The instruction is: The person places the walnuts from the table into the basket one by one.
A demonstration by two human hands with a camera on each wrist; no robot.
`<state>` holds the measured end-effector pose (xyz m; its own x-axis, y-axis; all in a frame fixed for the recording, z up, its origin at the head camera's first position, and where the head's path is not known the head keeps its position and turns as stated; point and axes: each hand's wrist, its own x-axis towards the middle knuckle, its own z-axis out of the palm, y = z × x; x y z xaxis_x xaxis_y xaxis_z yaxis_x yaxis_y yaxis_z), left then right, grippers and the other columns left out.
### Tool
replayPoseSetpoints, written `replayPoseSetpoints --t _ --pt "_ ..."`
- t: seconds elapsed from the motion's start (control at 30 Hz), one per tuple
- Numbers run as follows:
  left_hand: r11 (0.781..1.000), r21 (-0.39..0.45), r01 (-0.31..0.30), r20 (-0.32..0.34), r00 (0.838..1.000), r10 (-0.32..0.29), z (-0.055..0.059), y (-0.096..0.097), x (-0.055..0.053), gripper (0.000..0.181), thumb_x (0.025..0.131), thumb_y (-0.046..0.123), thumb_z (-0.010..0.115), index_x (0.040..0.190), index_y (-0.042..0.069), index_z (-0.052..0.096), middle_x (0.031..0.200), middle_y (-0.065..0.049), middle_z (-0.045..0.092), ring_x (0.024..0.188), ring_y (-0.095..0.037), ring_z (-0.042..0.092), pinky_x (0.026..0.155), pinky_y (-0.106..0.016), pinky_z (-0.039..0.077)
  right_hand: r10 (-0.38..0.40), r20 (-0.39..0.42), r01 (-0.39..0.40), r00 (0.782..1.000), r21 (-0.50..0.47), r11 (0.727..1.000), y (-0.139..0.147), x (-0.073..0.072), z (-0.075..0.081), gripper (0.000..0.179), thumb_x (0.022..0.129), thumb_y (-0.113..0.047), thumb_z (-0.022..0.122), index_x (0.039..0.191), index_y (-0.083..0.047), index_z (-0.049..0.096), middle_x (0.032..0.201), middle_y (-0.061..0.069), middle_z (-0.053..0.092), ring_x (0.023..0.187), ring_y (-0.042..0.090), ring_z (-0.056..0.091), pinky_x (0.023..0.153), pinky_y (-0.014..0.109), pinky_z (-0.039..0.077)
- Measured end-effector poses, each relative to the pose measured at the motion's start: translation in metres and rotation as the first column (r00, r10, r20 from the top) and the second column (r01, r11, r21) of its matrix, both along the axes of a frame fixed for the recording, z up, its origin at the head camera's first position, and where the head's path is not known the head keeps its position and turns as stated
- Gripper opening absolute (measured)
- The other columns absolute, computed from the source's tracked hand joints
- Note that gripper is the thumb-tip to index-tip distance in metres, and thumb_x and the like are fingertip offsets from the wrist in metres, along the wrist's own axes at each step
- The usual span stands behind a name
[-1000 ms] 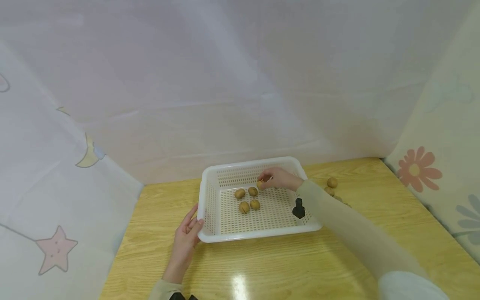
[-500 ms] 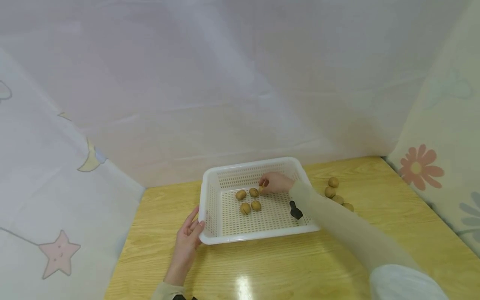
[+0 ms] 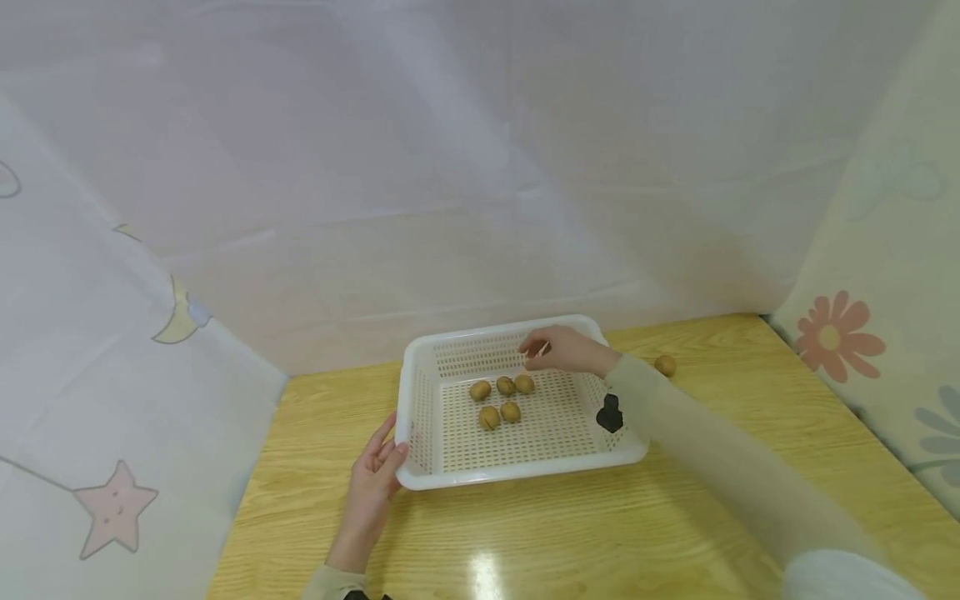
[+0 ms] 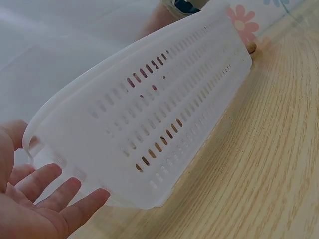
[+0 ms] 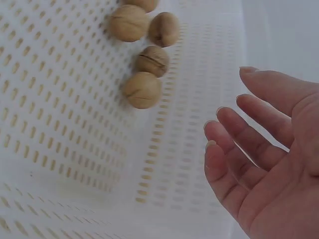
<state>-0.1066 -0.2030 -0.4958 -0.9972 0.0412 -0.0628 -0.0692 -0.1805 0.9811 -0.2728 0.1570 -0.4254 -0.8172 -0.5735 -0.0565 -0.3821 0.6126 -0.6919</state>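
Note:
A white perforated plastic basket (image 3: 525, 472) sits on the wooden table, with several walnuts (image 3: 489, 417) on its floor. At its left end my left hand (image 3: 369, 479) grips the rim, thumb over the edge and fingers against the outer wall; the left wrist view shows this hand (image 4: 45, 204) close up. Over the basket's back right part hovers my right hand (image 3: 564, 348), holding nothing. In the right wrist view its fingers (image 5: 244, 132) are loosely bent and apart from the walnuts (image 5: 142, 90).
On the table, right of the basket, lies another walnut (image 3: 665, 365) beside my right sleeve (image 3: 697, 442), which hides the surface behind it. A pale cloth (image 3: 375, 208) with printed shapes hangs behind and at both sides of the table (image 3: 300, 450).
My right hand has let go of a walnut beside the others in the basket's back row, then lifted and drawn slightly right. The left hand keeps its grip on the rim.

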Motion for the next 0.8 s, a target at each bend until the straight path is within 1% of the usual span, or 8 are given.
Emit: replayPoseSetpoints --t 0.1,0.17,0.3,0.43,0.5,0.6,0.73,0.8 --pt "1.0 0.008 -0.003 0.007 1.0 0.003 0.0 0.0 0.0 0.063 0.106 0.011 0.058 0.163 0.01 0.032 0.158 -0.024 0.045 0.131 -0.027 0.061 0.098 -0.04 0.058 -0.01 -0.018 0.009 1.0 -0.043 0.999 0.009 0.005 0.013 0.032 0.1 -0.019 0.072 0.128 -0.004 0.069 0.124 0.018 0.07 0.114 0.033 0.066 0.097 0.048 0.056" --pt "1.0 0.002 0.004 -0.004 1.0 -0.004 0.0 0.0 0.0 0.064 0.107 0.011 0.058 0.164 0.009 0.031 0.158 -0.025 0.044 0.131 -0.026 0.061 0.097 -0.04 0.058 -0.014 -0.042 0.012 0.999 -0.055 0.998 0.016 0.009 0.021 0.031 0.1 -0.018 0.072 0.128 -0.004 0.069 0.124 0.018 0.07 0.113 0.034 0.067 0.097 0.049 0.056" --pt "1.0 -0.001 0.015 -0.033 0.999 -0.015 -0.001 0.0 0.001 0.064 0.107 0.012 0.059 0.164 0.006 0.029 0.156 -0.028 0.044 0.129 -0.025 0.063 0.095 -0.038 0.059 -0.028 -0.098 0.024 0.995 -0.048 0.999 0.034 0.017 0.034 0.03 0.1 -0.018 0.072 0.127 -0.004 0.07 0.122 0.016 0.071 0.11 0.032 0.067 0.097 0.051 0.056" --pt "1.0 -0.008 0.019 -0.061 0.998 -0.019 -0.001 0.001 0.001 0.063 0.107 0.012 0.058 0.163 0.003 0.029 0.155 -0.03 0.045 0.127 -0.023 0.064 0.092 -0.037 0.06 -0.059 -0.119 0.055 0.991 -0.039 0.998 0.058 0.028 0.043 0.03 0.099 -0.021 0.073 0.125 -0.007 0.07 0.12 0.014 0.072 0.106 0.028 0.068 0.094 0.05 0.057" --pt "1.0 -0.011 0.016 -0.068 0.998 -0.017 -0.001 0.001 0.0 0.063 0.107 0.011 0.058 0.163 0.003 0.029 0.155 -0.03 0.045 0.126 -0.022 0.064 0.092 -0.037 0.06 -0.079 -0.117 0.076 0.99 -0.034 0.997 0.071 0.035 0.046 0.03 0.099 -0.023 0.073 0.125 -0.008 0.071 0.119 0.011 0.072 0.104 0.025 0.068 0.091 0.046 0.057" --pt "1.0 -0.006 0.013 -0.057 0.998 -0.013 -0.001 0.0 0.0 0.063 0.107 0.011 0.058 0.163 0.005 0.03 0.156 -0.029 0.044 0.126 -0.02 0.064 0.092 -0.037 0.06 -0.106 -0.107 0.102 0.989 -0.037 0.994 0.093 0.047 0.045 0.031 0.1 -0.024 0.073 0.126 -0.007 0.07 0.119 0.01 0.072 0.103 0.024 0.066 0.085 0.041 0.057" --pt "1.0 -0.009 0.011 -0.043 0.999 -0.012 -0.001 0.0 -0.001 0.063 0.107 0.012 0.058 0.164 0.008 0.03 0.157 -0.028 0.044 0.127 -0.02 0.064 0.092 -0.037 0.06 -0.146 -0.09 0.143 0.985 -0.034 0.989 0.122 0.063 0.039 0.032 0.102 -0.023 0.07 0.128 -0.004 0.069 0.123 0.013 0.069 0.104 0.025 0.064 0.08 0.036 0.057" --pt "1.0 -0.013 0.007 -0.043 0.999 -0.007 -0.002 -0.001 -0.001 0.063 0.107 0.012 0.058 0.164 0.008 0.031 0.157 -0.027 0.044 0.126 -0.02 0.064 0.092 -0.036 0.06 -0.16 -0.091 0.159 0.983 -0.019 0.987 0.135 0.07 0.034 0.031 0.102 -0.023 0.07 0.127 -0.005 0.069 0.122 0.012 0.07 0.103 0.024 0.065 0.077 0.034 0.057"
